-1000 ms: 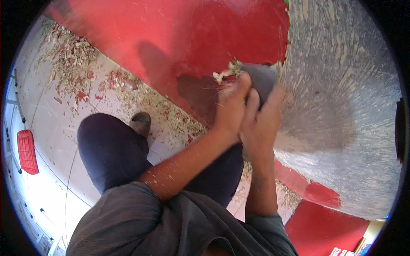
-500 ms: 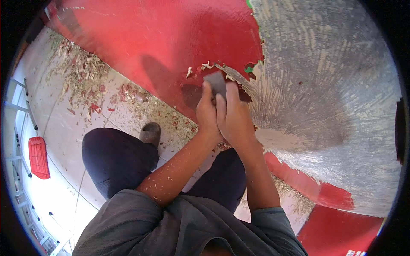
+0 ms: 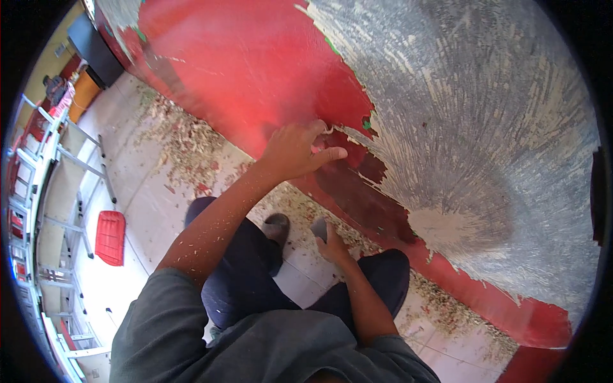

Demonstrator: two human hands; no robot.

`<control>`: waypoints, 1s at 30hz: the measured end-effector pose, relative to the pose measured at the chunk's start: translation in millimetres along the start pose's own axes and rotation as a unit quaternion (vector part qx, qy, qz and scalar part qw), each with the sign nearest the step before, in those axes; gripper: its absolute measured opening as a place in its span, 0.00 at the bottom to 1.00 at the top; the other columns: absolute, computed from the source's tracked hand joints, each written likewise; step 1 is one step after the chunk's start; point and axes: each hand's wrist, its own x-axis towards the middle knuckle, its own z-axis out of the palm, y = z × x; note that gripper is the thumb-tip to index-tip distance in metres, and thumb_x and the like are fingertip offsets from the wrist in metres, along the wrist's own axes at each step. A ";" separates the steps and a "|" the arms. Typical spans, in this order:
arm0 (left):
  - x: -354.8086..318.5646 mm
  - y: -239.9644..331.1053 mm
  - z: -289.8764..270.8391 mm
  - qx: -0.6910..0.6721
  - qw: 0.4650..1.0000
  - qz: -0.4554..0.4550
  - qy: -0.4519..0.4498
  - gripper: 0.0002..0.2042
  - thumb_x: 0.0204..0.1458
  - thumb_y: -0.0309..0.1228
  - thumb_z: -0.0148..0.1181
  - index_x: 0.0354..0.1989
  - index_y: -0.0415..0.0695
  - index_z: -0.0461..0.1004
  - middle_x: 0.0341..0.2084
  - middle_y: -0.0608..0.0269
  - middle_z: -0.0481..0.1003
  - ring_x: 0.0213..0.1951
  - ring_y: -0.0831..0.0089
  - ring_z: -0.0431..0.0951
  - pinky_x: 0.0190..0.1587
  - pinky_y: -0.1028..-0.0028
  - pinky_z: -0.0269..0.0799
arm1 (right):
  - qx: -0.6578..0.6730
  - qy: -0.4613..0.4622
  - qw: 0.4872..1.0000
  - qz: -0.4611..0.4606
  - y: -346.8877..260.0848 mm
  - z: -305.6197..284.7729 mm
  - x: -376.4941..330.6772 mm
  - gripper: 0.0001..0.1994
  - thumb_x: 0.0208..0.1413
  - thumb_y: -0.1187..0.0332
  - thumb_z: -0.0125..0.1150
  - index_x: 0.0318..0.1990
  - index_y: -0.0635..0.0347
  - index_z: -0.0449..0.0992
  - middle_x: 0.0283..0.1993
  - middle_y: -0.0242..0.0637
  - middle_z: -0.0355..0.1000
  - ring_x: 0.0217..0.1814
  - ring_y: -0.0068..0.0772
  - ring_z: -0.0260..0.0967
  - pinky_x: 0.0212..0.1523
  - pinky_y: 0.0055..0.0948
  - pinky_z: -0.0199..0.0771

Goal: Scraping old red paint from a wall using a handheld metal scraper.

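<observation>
I see left hand (image 3: 295,152) at frame centre, grip pinching a loose paint flap (image 3: 333,132) on the red wall (image 3: 242,70). Right hand (image 3: 331,242) below, closed around a scraper (image 3: 318,228). Peel low, slow, along the edge.

Your view is daylit and bright; glare washes the floor (image 3: 128,210) at left, fisheye bends edges, rim black, slight blur.
</observation>
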 end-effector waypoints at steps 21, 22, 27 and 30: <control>-10.9 -37.2 -3.4 0.088 0.996 0.015 0.012 0.13 0.49 0.39 0.56 0.25 0.40 0.77 0.20 0.51 0.74 0.24 0.57 0.76 0.29 0.64 0.70 | -0.137 0.084 0.985 -0.058 22.7 -18.1 -17.0 0.31 0.52 0.62 0.53 0.59 0.69 0.50 0.45 0.67 0.65 0.50 0.62 0.65 0.50 0.45 0.65; -14.1 -22.8 6.0 0.058 0.994 0.085 0.033 0.15 0.49 0.41 0.57 0.25 0.39 0.77 0.20 0.51 0.75 0.24 0.58 0.76 0.29 0.64 0.71 | -0.140 0.084 0.985 -0.061 25.5 -17.5 -17.8 0.31 0.52 0.62 0.54 0.59 0.69 0.51 0.44 0.67 0.66 0.49 0.62 0.65 0.48 0.46 0.65; 0.7 22.3 18.9 -0.232 0.958 -0.141 -0.091 0.16 0.50 0.41 0.59 0.29 0.37 0.75 0.21 0.58 0.76 0.25 0.70 0.76 0.29 0.72 0.70 | -0.113 0.054 0.989 -0.079 -3.0 -21.1 -29.8 0.29 0.52 0.63 0.54 0.58 0.69 0.52 0.42 0.67 0.67 0.45 0.62 0.67 0.45 0.47 0.66; 5.0 20.8 35.4 -0.415 0.868 -0.262 -0.074 0.14 0.51 0.39 0.59 0.30 0.37 0.75 0.23 0.62 0.75 0.24 0.76 0.74 0.28 0.77 0.70 | -0.088 0.052 0.992 -0.073 -13.2 -24.7 -34.8 0.29 0.52 0.64 0.54 0.57 0.69 0.53 0.41 0.67 0.67 0.45 0.63 0.67 0.45 0.46 0.67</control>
